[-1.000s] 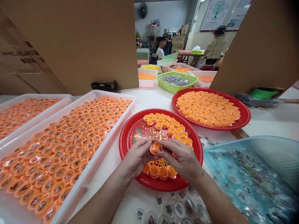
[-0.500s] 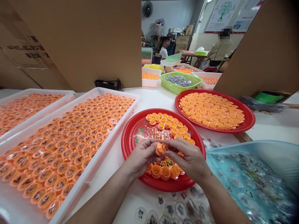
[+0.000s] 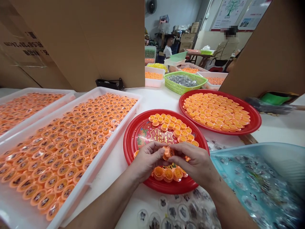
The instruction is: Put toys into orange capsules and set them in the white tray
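Over the nearer red tray [image 3: 130, 127], my left hand [image 3: 148, 159] and my right hand [image 3: 194, 159] meet around one small orange plastic cup [image 3: 168, 152]. Fingers of both hands are closed on it, and they hide part of it. Similar orange cups [image 3: 168, 175] with yellowish insides stand in the tray, in front of and behind my hands. Clear round discs with printed animal pictures [image 3: 172, 211] lie on the white table below the tray. I cannot make out whether a disc sits on the held cup.
On the left, white trays [image 3: 95, 165] hold rows of orange cups with pictures. A second red tray [image 3: 256, 122] full of cups stands at back right, beside a blue bin [image 3: 262, 148] of clear discs. Cardboard walls [image 3: 107, 41] rise behind; two people sit beyond a green basket [image 3: 170, 84].
The held cup has shifted slightly right and tilted between my fingers. Both hands stay closed on it. The whole view has moved a little.
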A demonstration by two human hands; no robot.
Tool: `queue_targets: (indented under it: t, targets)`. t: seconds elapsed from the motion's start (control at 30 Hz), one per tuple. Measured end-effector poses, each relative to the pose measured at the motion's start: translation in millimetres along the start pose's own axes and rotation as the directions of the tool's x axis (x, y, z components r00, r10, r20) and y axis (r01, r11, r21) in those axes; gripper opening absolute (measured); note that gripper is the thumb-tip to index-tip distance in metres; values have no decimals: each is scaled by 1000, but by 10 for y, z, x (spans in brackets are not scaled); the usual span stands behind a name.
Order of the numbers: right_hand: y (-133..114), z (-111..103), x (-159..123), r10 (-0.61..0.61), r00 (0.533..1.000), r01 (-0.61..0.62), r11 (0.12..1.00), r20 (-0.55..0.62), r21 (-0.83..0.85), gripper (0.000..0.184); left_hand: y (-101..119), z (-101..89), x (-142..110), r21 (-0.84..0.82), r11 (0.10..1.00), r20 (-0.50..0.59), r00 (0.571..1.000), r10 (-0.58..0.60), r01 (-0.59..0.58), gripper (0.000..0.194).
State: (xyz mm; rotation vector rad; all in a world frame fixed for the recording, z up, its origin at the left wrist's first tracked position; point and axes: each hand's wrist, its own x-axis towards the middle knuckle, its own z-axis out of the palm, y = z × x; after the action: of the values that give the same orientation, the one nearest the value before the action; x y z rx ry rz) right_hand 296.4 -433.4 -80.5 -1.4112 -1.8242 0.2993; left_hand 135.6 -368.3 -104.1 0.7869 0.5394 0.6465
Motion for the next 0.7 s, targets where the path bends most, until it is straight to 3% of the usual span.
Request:
queue_targets:
  t: [0.17, 0.37, 0.7]
  targets:
    - [-6, 44, 23, -46, 999, 47, 999, -24, 18, 16, 2, -18, 5, 48, 998, -30, 999, 36, -35, 31]
    - [-40, 192, 13, -135, 984, 123, 987, -116, -108, 15, 16, -49, 40, 120, 989, -92, 991, 96, -85, 33]
    - [-71, 225, 14, -159, 985, 150, 982, -73, -111, 23, 43, -65, 44, 231, 970, -117, 988, 103, -74, 34]
